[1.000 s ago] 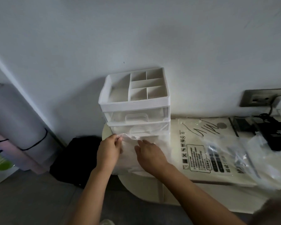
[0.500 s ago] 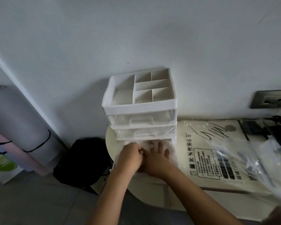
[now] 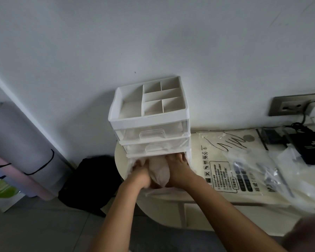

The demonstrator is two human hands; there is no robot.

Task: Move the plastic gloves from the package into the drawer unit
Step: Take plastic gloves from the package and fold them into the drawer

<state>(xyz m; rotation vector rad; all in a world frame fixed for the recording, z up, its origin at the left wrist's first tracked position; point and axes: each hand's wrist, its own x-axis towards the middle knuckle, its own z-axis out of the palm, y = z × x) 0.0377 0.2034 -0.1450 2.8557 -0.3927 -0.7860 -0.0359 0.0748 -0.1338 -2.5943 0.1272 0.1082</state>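
Note:
The white drawer unit (image 3: 149, 122) stands on the cream table against the wall. Its top tray is divided into compartments, and its bottom drawer (image 3: 158, 191) is pulled out towards me. A crumpled wad of clear plastic gloves (image 3: 159, 172) bulges up inside that drawer. My left hand (image 3: 141, 174) curls round the wad from the left. My right hand (image 3: 178, 167) presses it from the right, fingers reaching straight into the drawer under the unit. The flat printed glove package (image 3: 224, 160) lies on the table just right of the unit.
Loose clear plastic bags (image 3: 273, 171) lie over the package's right part. Black devices and cables (image 3: 309, 148) sit below a wall socket (image 3: 287, 107) at far right. A black bag (image 3: 91, 180) is on the floor left of the table, beside rolled mats (image 3: 16, 142).
Both hands have carried the gloves forward and down from in front of the unit into the open bottom drawer, and now squeeze the wad between them.

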